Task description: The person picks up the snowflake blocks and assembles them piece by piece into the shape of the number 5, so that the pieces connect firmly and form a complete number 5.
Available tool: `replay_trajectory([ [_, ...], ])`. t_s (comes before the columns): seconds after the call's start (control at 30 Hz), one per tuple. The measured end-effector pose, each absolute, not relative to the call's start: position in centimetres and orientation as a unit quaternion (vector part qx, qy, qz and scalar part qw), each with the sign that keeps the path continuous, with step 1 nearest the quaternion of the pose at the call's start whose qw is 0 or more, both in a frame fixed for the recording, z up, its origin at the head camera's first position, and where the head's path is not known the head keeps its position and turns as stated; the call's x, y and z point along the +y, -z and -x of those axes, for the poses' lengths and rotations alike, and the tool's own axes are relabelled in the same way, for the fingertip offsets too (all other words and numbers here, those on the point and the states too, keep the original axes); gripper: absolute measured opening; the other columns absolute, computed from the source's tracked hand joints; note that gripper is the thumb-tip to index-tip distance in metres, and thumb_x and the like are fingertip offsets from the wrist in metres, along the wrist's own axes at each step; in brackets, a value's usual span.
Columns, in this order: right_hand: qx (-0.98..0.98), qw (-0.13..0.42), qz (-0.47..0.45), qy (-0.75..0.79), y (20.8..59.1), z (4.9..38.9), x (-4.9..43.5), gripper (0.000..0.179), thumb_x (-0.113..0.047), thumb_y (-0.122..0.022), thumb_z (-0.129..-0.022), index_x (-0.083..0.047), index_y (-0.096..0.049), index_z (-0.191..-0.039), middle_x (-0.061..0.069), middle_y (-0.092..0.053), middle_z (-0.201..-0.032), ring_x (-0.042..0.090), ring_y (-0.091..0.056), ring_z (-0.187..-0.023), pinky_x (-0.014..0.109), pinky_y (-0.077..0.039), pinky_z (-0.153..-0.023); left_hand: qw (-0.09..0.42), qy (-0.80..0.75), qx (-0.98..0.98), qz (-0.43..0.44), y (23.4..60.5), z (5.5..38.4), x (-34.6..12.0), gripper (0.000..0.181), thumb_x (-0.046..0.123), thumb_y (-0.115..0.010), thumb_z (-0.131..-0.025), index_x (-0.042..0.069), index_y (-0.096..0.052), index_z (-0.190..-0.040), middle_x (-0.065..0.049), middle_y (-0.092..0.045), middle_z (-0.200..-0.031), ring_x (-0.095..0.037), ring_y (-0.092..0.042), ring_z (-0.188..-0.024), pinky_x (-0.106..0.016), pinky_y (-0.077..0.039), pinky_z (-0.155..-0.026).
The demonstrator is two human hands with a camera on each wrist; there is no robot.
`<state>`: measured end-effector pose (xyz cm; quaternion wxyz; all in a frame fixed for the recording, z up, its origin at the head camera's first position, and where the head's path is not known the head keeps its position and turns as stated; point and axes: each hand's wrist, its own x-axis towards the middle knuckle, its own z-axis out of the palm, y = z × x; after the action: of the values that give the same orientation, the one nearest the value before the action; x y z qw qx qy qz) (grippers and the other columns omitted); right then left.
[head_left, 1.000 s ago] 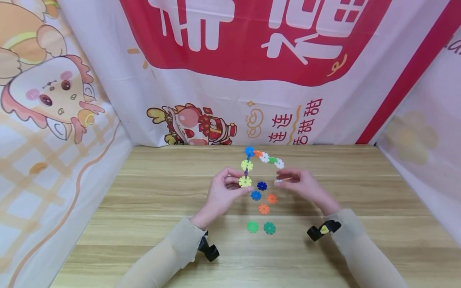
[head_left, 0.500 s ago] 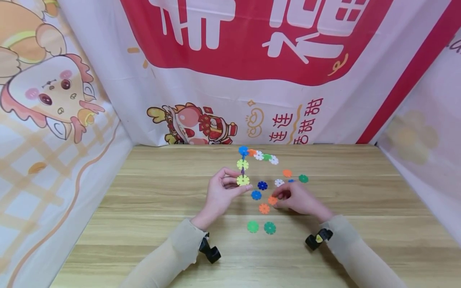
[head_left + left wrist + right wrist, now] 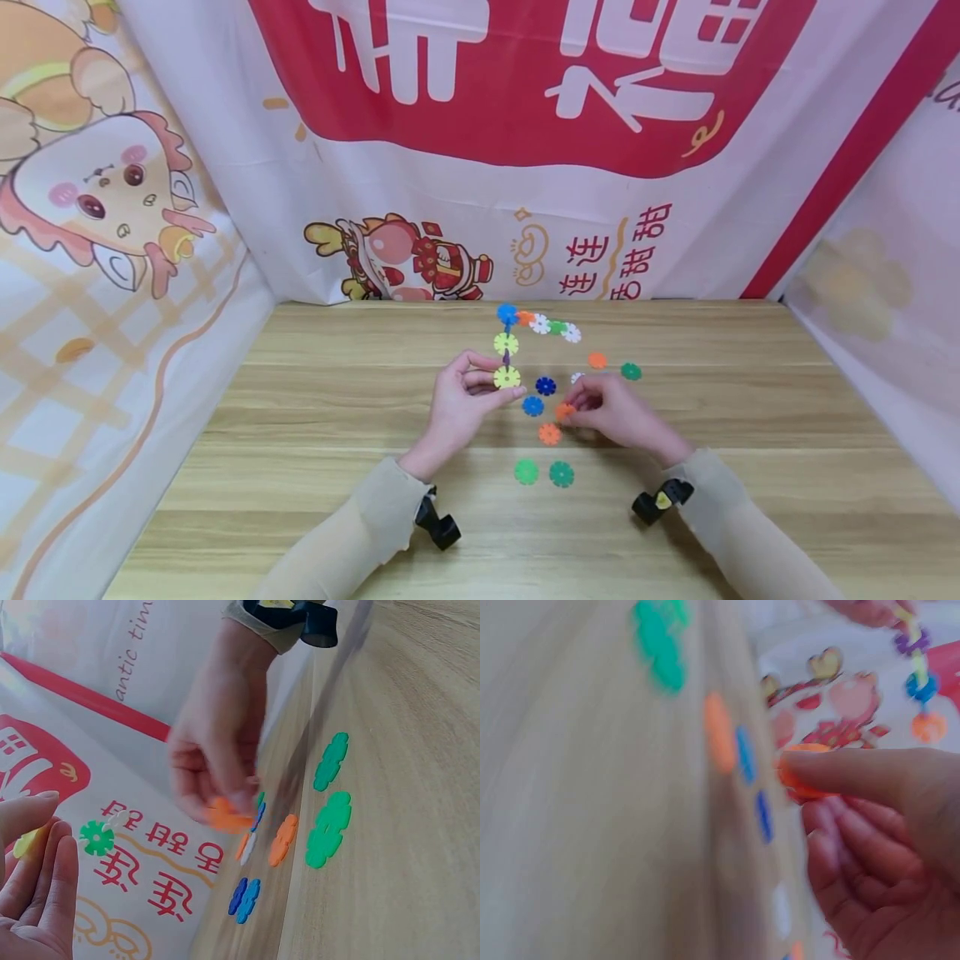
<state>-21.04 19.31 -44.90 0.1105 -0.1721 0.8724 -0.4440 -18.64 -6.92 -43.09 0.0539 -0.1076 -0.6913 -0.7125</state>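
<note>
In head view alone, left sleeve (image 3: 330, 533) shows; grips (image 3: 459, 395) (image 3: 618, 408) clamp yellow disc (image 3: 507, 378), orange disc (image 3: 564, 412)

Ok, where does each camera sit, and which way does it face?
Head: on the head, facing forward and down at the table; left hand, right hand, sleeves show.
Left wrist: on that wrist, facing past the left hand toward the right; both show.
Right wrist: on that wrist, facing past the right hand toward the left, partly shown.
Both wrist views share the pinched orange disc.
</note>
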Motion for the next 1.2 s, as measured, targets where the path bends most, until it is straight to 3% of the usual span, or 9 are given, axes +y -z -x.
replay_trajectory([
  [0.23,0.819,0.004,0.19,0.542,41.7,19.6,17.2,0.012,-0.021,-0.081,-0.09,-0.017,-0.08,-0.101,0.0,-0.074,-0.098,0.025,-0.068,-0.086,0.034,-0.059,-0.072,0.047,0.715,-0.69,0.104,43.2,18.6,-6.6,0.039,0.004,-0.09,-0.076,0.003,-0.064,-0.104,-0.009,-0.076,-0.097,-0.023,-0.072,-0.087,-0.033,-0.059,-0.081],
  [0.7,0.801,-0.039,0.203,0.562,40.7,18.8,15.1,0.011,-0.018,-0.081,-0.09,-0.015,-0.08,-0.1,-0.002,-0.075,-0.096,0.021,-0.07,-0.085,0.033,-0.06,-0.074,0.052,0.709,-0.692,0.125,43.5,18.5,-6.4,0.034,0.009,-0.09,-0.079,0.006,-0.066,-0.104,-0.005,-0.076,-0.1,-0.023,-0.072,-0.09,-0.035,-0.059,-0.083],
  [0.9,0.799,-0.04,0.194,0.568,40.8,18.7,15.0,0.009,-0.017,-0.081,-0.09,-0.016,-0.08,-0.099,-0.002,-0.075,-0.095,0.021,-0.071,-0.084,0.033,-0.06,-0.073,0.078,0.683,-0.71,0.152,43.5,18.5,-6.5,0.033,0.013,-0.091,-0.078,0.008,-0.068,-0.102,0.0,-0.074,-0.103,-0.021,-0.069,-0.088,-0.039,-0.059,-0.083],
  [1.2,0.796,-0.036,0.2,0.57,40.6,18.7,15.0,0.01,-0.014,-0.081,-0.089,-0.014,-0.08,-0.098,0.0,-0.075,-0.093,0.024,-0.07,-0.08,0.032,-0.06,-0.069,0.089,0.65,-0.743,0.135,41.1,17.1,-6.1,0.031,0.001,-0.089,-0.076,-0.002,-0.069,-0.099,-0.007,-0.074,-0.099,-0.02,-0.067,-0.083,-0.045,-0.058,-0.082],
])
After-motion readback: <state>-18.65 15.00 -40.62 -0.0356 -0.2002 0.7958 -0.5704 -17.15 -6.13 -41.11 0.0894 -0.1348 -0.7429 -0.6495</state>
